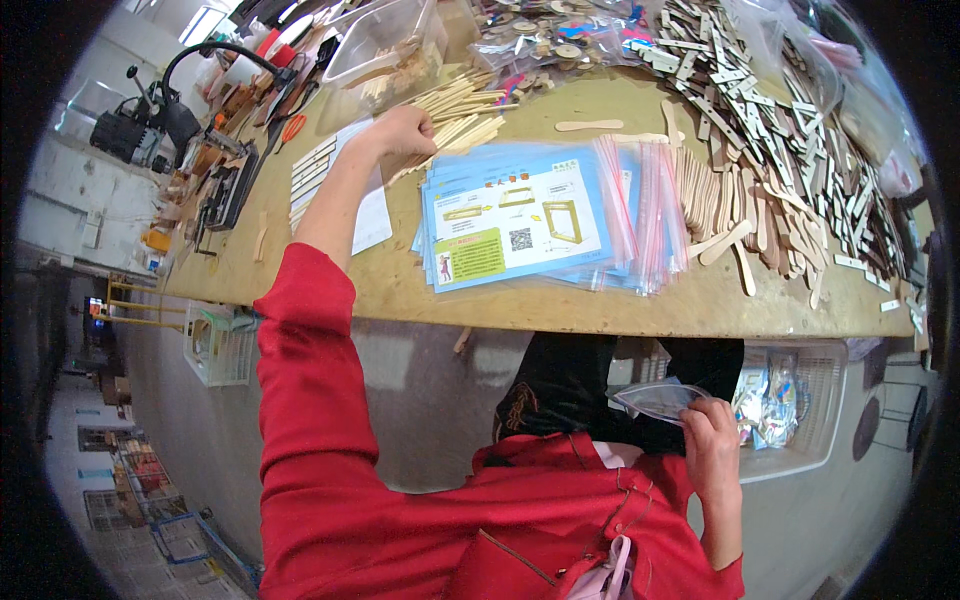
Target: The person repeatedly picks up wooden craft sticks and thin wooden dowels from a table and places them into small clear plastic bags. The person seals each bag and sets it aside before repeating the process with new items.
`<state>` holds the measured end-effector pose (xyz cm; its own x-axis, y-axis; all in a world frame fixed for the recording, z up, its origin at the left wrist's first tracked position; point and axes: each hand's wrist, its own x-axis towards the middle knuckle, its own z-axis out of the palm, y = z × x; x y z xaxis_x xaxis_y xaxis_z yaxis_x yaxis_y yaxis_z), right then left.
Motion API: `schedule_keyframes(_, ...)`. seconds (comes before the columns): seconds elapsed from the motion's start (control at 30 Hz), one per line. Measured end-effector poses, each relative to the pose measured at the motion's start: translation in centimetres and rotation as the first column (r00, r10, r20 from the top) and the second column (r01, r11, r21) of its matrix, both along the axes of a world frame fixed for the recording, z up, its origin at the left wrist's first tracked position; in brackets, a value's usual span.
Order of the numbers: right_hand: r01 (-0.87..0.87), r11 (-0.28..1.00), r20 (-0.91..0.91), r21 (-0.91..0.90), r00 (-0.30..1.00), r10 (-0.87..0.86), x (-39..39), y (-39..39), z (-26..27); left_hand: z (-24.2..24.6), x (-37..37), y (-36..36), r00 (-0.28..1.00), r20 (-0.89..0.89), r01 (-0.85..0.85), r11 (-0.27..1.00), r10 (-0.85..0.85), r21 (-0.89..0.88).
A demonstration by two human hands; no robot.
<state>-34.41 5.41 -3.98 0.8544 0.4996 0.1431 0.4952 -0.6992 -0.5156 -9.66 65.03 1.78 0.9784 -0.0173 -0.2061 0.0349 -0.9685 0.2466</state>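
Observation:
My left hand [401, 132] reaches over the table to a pile of thin wooden sticks [469, 112]. Its fingers are curled down at the near side of the pile; whether they pinch a stick is hidden. Low over my lap, my right hand [709, 429] grips the edge of a clear zip bag [660, 399], whose mouth gapes. Between the hands lies a stack of zip bags with blue printed instruction sheets [517, 225], their red-lined seals to the right. Under my left forearm rests a white sheet [373, 217] with a row of drilled flat strips [311, 176] beside it.
Wooden craft sticks [750, 210] and a heap of drilled strips [750, 97] cover the table's right side. A clear plastic bin [390, 45], bagged wooden discs [562, 45] and orange-handled scissors [294, 129] lie farther back. A white crate [821, 420] of filled bags stands right of my lap.

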Motion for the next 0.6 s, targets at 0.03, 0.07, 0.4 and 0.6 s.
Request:
schedule_keyframes(0.03,0.008,1.0,0.007,-0.001,1.0,-0.008,-0.1,-0.1,-0.1,-0.1,0.0,0.1,1.0,0.02,0.008,1.0,-0.008,0.01)
schedule_keyframes(0.07,0.016,1.0,0.014,-0.002,1.0,-0.016,-0.1,-0.4,-0.3,-0.1,0.2,0.2,0.999,0.026,0.03,1.0,-0.03,0.001)
schedule_keyframes(0.4,0.016,0.997,0.015,0.076,1.0,-0.017,0.0,-1.4,0.5,5.8,-2.5,-2.5,0.99,0.136,0.015,0.988,-0.036,0.156)
schedule_keyframes(0.6,0.073,0.977,0.067,0.199,0.994,-0.088,1.0,-0.6,1.9,7.3,-11.8,-18.5,0.922,0.351,0.138,0.706,0.165,-0.695)
